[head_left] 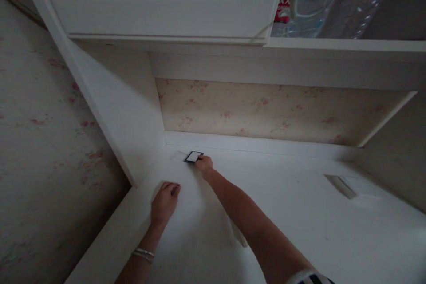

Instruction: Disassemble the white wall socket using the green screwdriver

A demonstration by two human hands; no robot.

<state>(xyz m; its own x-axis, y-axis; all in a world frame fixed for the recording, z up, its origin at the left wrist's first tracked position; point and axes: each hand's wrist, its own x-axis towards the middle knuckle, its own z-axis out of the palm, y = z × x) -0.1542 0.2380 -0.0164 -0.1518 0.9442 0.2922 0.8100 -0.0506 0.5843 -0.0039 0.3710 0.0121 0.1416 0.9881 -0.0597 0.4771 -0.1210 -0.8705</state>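
My right hand (pixel 204 164) reaches to the back left of the white desk and grips the near right edge of a small flat rectangle with a dark frame and a pale face (pixel 193 156). Just left of that, a faint, clear-looking rectangular outline (pixel 179 155) shows on the desktop. My left hand (pixel 165 202), with silver bangles at the wrist, rests on the desk closer to me. Its fingers are curled together, with a small dark spot at the tips; whatever they hold is too small to make out.
A white desktop (pixel 276 186) spreads below an overhead cabinet (pixel 173 15). Plastic bottles (pixel 313 0) stand on the open shelf at upper right. On the right of the desk lies a flat white object (pixel 354 187). A pale object (pixel 238 234) is partly hidden by my right forearm. A side panel (pixel 116 97) bounds the left.
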